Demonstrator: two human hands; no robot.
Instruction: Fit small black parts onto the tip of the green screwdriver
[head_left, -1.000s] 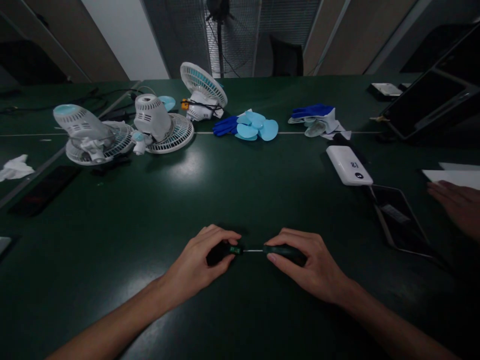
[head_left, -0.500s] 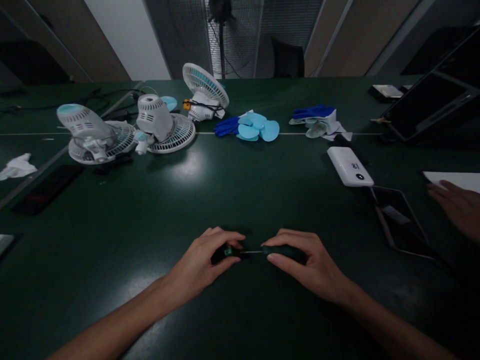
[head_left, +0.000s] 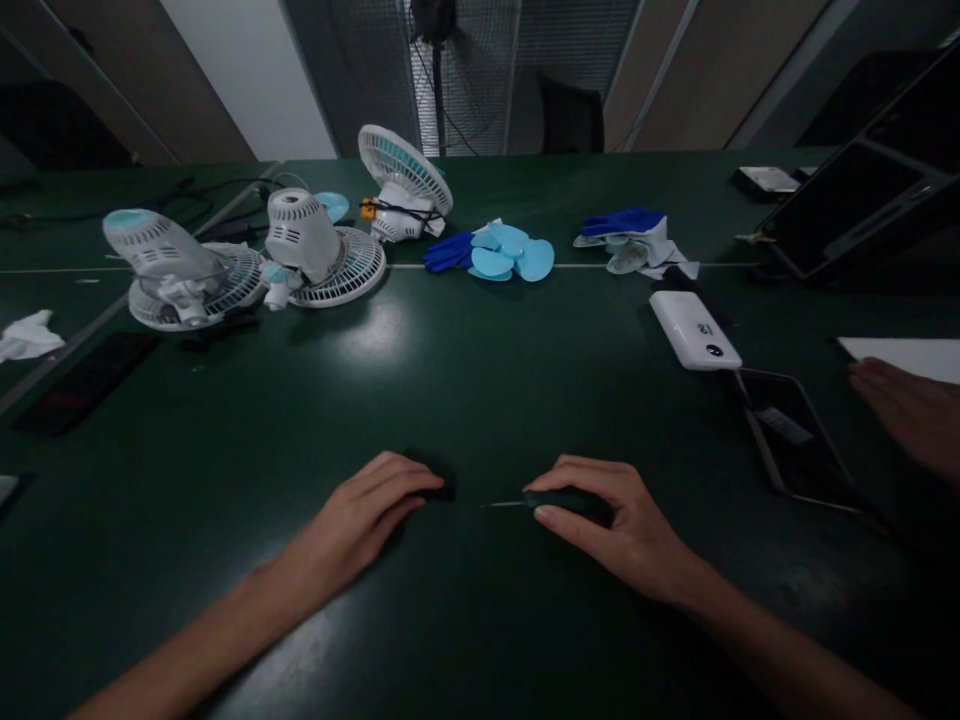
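Observation:
My right hand (head_left: 600, 510) is wrapped round the dark handle of a screwdriver (head_left: 571, 503). Its thin metal shaft points left, and the tip touches nothing I can see. To the left, my left hand (head_left: 379, 505) lies low over the table with its fingers curled together. A small dark object (head_left: 445, 490) shows just past those fingertips. Most of it is hidden by the fingers and it blends with the dark green tabletop (head_left: 465, 390). A short gap separates it from the screwdriver tip.
Partly dismantled white fans (head_left: 304, 240) stand at the back left. Light blue fan blades (head_left: 510, 252) lie by blue gloves (head_left: 450, 252). On the right are a white power bank (head_left: 694, 330), a phone-like dark device (head_left: 795, 430) and another person's hand (head_left: 907, 410) by a white sheet (head_left: 907, 358).
My left hand has moved left, taking the small dark object off the screwdriver's shaft, whose tip is now bare. My right hand has stayed in place with the screwdriver.

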